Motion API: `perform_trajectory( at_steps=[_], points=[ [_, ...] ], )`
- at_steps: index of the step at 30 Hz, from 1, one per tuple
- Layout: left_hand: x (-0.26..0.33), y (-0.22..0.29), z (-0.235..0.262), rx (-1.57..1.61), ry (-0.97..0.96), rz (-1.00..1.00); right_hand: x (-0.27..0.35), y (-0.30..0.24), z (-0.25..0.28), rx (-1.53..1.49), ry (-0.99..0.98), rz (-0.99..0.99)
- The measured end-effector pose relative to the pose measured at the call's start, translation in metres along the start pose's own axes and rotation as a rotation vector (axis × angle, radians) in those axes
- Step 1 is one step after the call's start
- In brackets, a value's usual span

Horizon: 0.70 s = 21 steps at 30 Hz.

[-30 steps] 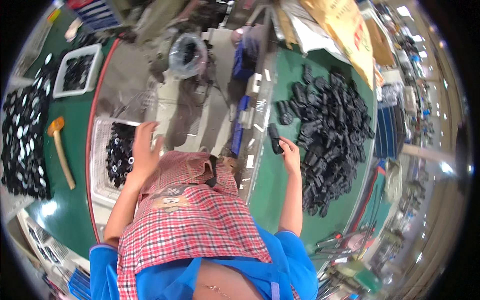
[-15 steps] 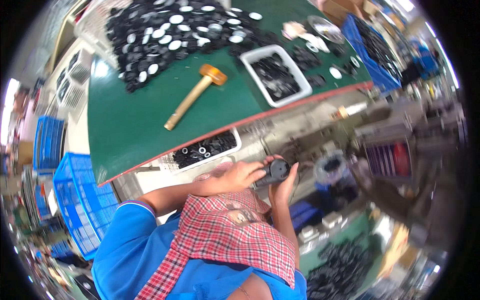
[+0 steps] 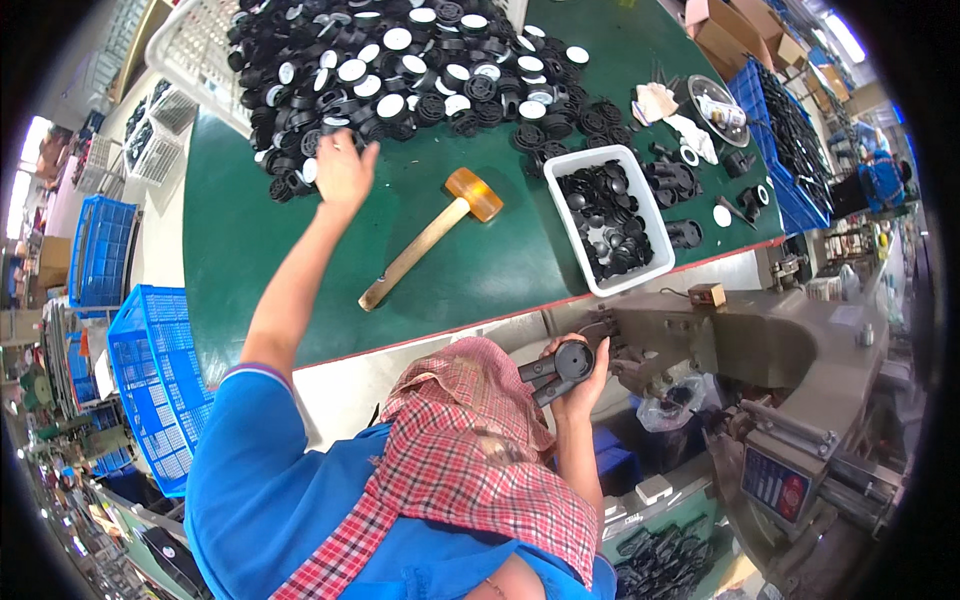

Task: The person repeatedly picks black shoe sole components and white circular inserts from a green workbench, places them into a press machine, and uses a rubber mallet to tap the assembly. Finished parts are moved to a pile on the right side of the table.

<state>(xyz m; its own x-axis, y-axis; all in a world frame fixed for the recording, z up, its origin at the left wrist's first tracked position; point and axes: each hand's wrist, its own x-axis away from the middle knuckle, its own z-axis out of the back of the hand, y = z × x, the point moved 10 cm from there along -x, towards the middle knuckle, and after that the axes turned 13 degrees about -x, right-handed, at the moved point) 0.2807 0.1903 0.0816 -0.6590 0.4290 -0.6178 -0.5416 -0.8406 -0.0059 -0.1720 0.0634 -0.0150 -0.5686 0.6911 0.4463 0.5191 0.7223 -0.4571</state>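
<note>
My left hand reaches over the near edge of a large pile of black round plastic pieces, several with white disc faces. Its thumb is spread from the fingers, and the fingertips touch a round piece in the pile. In front of my body, my right hand is closed around a black plastic part with a round hollow cup and prong-like arms. To the right of my left hand, a mallet with an amber head and wooden handle lies on the green table.
A white tub of small black pieces sits at the table's front edge. Loose black parts and a white cloth lie beyond it. A grey machine stands at right; blue crates stand at left.
My left hand has left the black part near my body and moved forward and left to the pile. My right hand still holds the part. The head view has shifted.
</note>
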Motion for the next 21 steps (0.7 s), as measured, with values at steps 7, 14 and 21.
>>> perform_trajectory(
  at_steps=[7,14,21],
  points=[
    [0.008,-0.029,-0.074,0.333,-0.393,0.228,0.003,-0.016,0.029,0.074,0.032,0.055],
    [0.140,0.209,0.068,1.947,-1.181,0.387,-0.013,-0.045,0.042,0.167,0.004,0.250],
    [0.238,0.329,0.153,1.784,-1.090,-0.205,0.013,-0.092,0.046,0.392,0.160,0.508]
  ],
)
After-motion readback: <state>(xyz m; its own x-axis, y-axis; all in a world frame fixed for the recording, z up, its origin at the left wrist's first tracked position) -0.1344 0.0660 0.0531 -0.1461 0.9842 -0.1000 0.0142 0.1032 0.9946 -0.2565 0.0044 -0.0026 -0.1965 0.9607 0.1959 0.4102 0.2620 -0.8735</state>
